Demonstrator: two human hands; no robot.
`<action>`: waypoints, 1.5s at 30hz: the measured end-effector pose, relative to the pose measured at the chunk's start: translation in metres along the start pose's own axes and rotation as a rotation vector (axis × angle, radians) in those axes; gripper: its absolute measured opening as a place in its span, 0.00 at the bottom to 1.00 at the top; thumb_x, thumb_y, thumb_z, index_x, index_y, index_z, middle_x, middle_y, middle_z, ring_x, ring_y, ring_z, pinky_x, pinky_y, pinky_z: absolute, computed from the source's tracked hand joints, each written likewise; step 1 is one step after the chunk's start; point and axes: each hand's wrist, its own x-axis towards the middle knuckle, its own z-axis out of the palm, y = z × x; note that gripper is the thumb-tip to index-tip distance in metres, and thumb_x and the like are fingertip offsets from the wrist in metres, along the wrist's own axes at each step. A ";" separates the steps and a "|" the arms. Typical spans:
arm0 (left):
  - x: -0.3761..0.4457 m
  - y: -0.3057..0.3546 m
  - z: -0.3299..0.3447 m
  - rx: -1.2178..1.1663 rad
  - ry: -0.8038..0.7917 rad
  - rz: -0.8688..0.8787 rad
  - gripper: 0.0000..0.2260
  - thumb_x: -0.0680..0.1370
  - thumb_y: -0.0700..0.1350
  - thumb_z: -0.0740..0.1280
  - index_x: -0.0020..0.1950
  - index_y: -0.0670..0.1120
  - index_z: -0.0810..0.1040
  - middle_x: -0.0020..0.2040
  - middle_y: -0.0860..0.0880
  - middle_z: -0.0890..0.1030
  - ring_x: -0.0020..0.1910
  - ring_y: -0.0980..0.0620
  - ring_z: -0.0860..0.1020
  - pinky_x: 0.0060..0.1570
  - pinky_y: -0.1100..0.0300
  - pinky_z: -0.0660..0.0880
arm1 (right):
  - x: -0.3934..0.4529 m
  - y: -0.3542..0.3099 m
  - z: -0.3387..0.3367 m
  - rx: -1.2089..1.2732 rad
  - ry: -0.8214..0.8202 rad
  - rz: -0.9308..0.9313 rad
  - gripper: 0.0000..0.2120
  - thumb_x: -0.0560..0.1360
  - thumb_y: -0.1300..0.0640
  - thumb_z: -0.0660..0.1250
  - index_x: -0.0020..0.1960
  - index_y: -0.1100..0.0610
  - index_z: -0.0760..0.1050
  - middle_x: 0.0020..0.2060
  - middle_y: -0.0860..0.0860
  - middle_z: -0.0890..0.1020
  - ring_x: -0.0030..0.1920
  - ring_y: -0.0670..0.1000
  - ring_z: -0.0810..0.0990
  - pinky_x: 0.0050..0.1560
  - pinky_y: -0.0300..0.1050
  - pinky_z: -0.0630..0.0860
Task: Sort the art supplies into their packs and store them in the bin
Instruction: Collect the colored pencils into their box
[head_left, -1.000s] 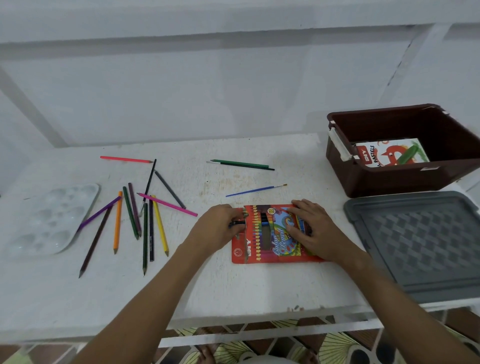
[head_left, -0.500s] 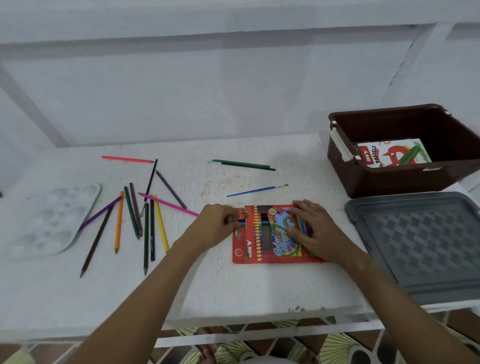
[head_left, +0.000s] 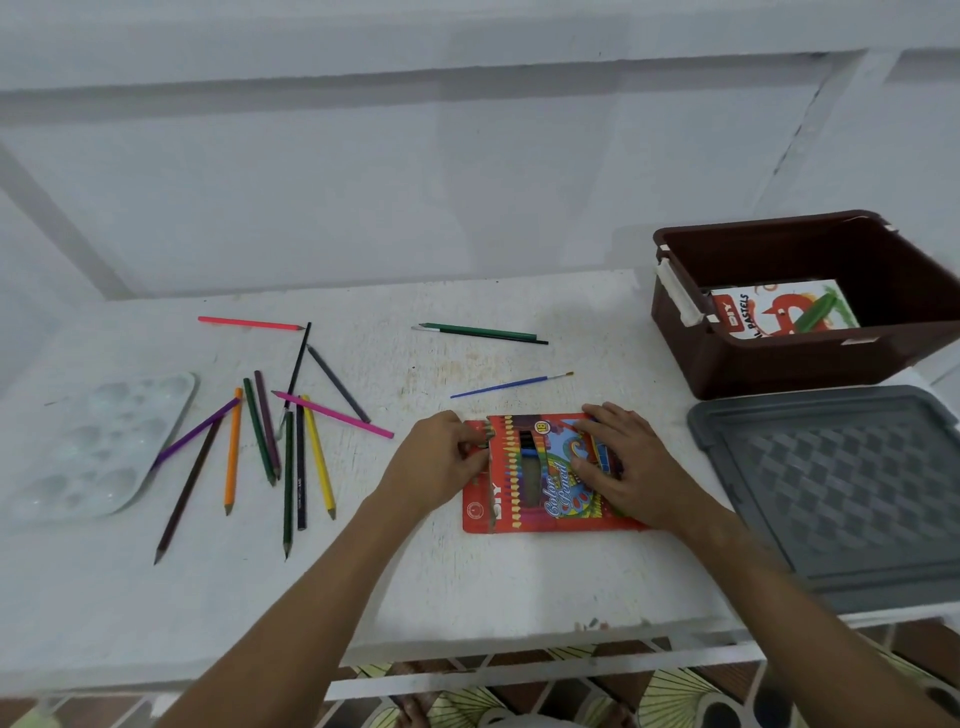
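Flat red cardboard colour-pencil pack (head_left: 540, 499) lying near the front edge of the white table (head_left: 519, 582), pinned under both hands.

Printed with a row of pencil tips and a rainbow swirl on blue, marked "18", open at its left end with a blue pencil showing in the window. Left hand (head_left: 441, 462) curled at that open end, fingertips pinching something small there, too hidden to name. Right hand (head_left: 631, 467) spread flat, fingers straight, pressing the pack's right half. Loose coloured pencils (head_left: 270, 431) fanned out well to the left, beside a clear plastic paint palette (head_left: 98, 447). Thin blue paintbrush (head_left: 511, 384) just behind the pack. Brown plastic bin (head_left: 810, 358) at right rear holding a white pastels box (head_left: 763, 312), grey lid (head_left: 841, 493) in front.
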 end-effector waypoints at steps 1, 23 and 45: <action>-0.001 0.002 0.003 0.001 0.014 -0.008 0.13 0.76 0.54 0.68 0.56 0.49 0.83 0.45 0.50 0.79 0.42 0.56 0.78 0.40 0.64 0.73 | 0.000 0.000 0.000 0.001 0.001 0.001 0.27 0.76 0.42 0.60 0.72 0.51 0.64 0.74 0.48 0.62 0.75 0.48 0.55 0.74 0.46 0.48; 0.145 -0.020 -0.056 0.375 -0.084 -0.028 0.18 0.81 0.39 0.55 0.71 0.45 0.68 0.65 0.44 0.71 0.60 0.43 0.73 0.59 0.49 0.72 | 0.002 0.002 0.003 -0.046 0.063 -0.029 0.24 0.77 0.42 0.59 0.70 0.51 0.67 0.72 0.48 0.66 0.73 0.46 0.58 0.73 0.40 0.48; 0.091 -0.079 -0.113 0.345 -0.001 -0.019 0.08 0.76 0.38 0.67 0.52 0.45 0.83 0.50 0.46 0.80 0.49 0.48 0.76 0.49 0.61 0.68 | 0.023 -0.012 0.008 -0.069 0.054 -0.094 0.23 0.77 0.44 0.61 0.70 0.53 0.68 0.71 0.50 0.68 0.73 0.51 0.61 0.73 0.44 0.51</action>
